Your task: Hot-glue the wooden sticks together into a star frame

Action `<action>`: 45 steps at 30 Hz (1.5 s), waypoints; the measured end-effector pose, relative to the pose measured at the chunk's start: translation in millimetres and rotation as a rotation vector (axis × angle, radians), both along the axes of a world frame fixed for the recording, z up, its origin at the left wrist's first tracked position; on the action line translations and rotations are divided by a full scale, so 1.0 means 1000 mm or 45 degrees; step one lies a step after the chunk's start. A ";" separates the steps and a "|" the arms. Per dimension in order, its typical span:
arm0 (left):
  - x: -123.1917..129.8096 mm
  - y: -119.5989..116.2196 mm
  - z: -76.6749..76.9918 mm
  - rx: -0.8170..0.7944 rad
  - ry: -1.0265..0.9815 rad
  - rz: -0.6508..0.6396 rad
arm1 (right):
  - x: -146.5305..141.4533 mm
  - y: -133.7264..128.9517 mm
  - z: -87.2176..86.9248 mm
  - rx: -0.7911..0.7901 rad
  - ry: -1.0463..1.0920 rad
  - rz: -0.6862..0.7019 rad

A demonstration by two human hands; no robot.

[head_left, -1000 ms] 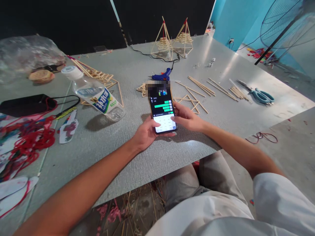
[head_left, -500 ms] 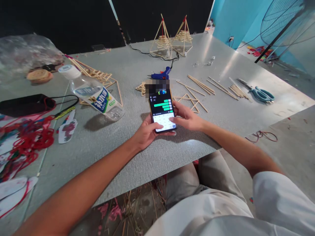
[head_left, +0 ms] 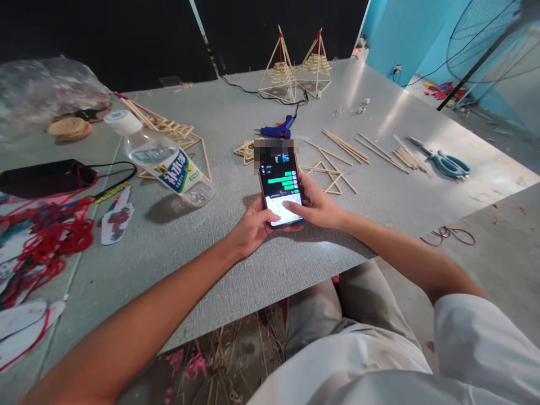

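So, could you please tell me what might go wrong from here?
With both thumbs over its lit screen, the black rectangular phone could slip from the left hand and right hand, perhaps onto the star-shaped wooden stick frame.

The clear plastic bottle might tip if the left forearm swung outward.

A tug on the blue glue gun's black cord could disturb the nearby wooden stick pyramids.

craft workshop: glue gun (head_left: 278,128), scissors (head_left: 447,163), wooden sticks (head_left: 346,147) (tabletop (head_left: 236,287) strewn)
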State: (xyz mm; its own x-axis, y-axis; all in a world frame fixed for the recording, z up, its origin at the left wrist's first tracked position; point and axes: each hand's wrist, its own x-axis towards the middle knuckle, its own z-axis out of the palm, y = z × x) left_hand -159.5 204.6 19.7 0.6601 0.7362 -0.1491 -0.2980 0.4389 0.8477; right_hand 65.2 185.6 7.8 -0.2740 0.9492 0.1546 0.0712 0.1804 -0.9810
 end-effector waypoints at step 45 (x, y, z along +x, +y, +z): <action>-0.001 0.006 0.003 -0.093 -0.082 -0.050 | 0.013 -0.001 0.020 0.063 0.051 0.106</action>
State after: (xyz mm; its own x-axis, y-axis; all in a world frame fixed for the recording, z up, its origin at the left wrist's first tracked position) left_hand -160.3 210.9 22.4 0.6985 0.6980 -0.1577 -0.3321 0.5114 0.7926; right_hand 78.2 184.6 27.3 -0.3447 0.9143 0.2128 0.0151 0.2321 -0.9726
